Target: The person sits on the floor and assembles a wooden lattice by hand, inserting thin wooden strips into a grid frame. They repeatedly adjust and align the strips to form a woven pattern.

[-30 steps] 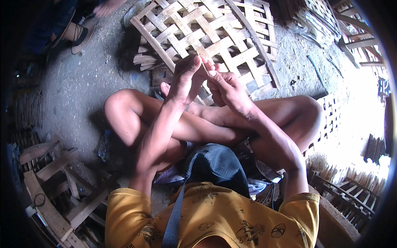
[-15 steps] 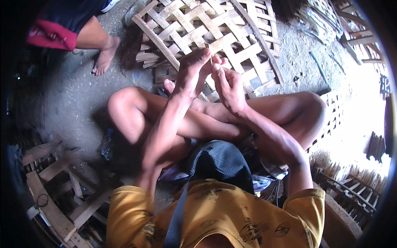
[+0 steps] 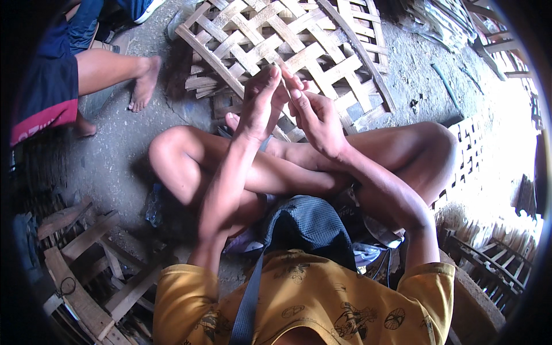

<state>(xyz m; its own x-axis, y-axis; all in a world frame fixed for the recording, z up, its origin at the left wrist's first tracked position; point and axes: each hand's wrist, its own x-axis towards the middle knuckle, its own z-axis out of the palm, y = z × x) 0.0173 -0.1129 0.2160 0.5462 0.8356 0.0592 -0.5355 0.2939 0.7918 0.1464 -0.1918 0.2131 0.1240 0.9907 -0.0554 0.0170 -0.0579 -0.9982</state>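
Over my crossed legs, both hands are raised close together in front of a woven panel (image 3: 293, 43) of flat pale wooden or bamboo strips. A thin pale sliver (image 3: 284, 80) shows between my fingertips; its exact kind is too small to make out. My left hand (image 3: 260, 103) has its thumb pressed up against the fingers at the sliver. On the other side, my right hand (image 3: 318, 121) pinches at the sliver's lower part with thumb and curled fingers. Neither hand touches the panel as far as I can see. Parts of the fingers overlap and hide each other.
A stack of similar slatted panels (image 3: 201, 83) lies beneath the woven one. Another person's bare foot (image 3: 145, 83) is at the far left. Wooden slat frames (image 3: 77, 287) lie at the near left. A dark rod (image 3: 447, 89) rests on the concrete floor at right.
My hands stay together, shifted slightly, with the right fingers now higher against the left. The person at the far left has shifted leftward, showing more of the leg.
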